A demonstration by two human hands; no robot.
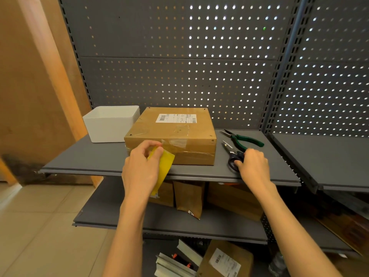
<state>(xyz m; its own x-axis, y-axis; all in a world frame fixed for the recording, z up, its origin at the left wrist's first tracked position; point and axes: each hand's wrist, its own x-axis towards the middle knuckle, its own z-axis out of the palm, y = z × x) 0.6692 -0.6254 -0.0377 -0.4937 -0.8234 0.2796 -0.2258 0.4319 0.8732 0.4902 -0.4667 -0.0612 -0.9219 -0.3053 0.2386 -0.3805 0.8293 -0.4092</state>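
Note:
A flat cardboard box [175, 132] with a white shipping label and clear tape lies on the grey shelf [91, 158]. My left hand [141, 168] pinches a strip of yellow tape [163, 170] in front of the box's near left corner; the strip hangs down past the shelf edge. My right hand [252, 166] grips the dark handles of a pair of scissors [232, 154] lying on the shelf to the right of the box, blades pointing away from me.
A white open bin [111, 124] stands left of the box. Green-handled pliers [244, 137] lie behind the scissors. Brown packages [189, 196] stand on the lower shelf, more parcels [225, 258] below. A pegboard wall backs the shelves; a wooden panel rises at left.

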